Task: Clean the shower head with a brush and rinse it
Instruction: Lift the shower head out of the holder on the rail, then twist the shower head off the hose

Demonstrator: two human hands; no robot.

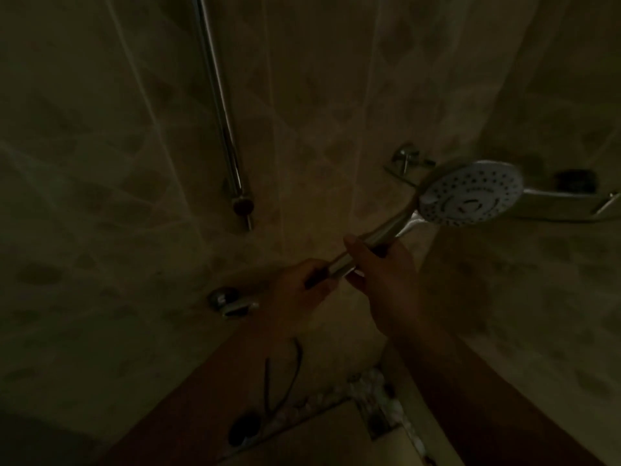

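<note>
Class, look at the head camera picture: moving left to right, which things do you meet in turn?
Wall valve → rail → left hand → right hand → shower head → shelf.

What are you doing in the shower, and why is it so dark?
A person holds the shower head by its chrome handle, both hands curled round it: the left hand lower down, the right hand nearer the head. The nozzle face points toward the camera. No brush shows, and no water is running that I can see. The rail on the tiled wall stands bare. The light is dim.
</note>
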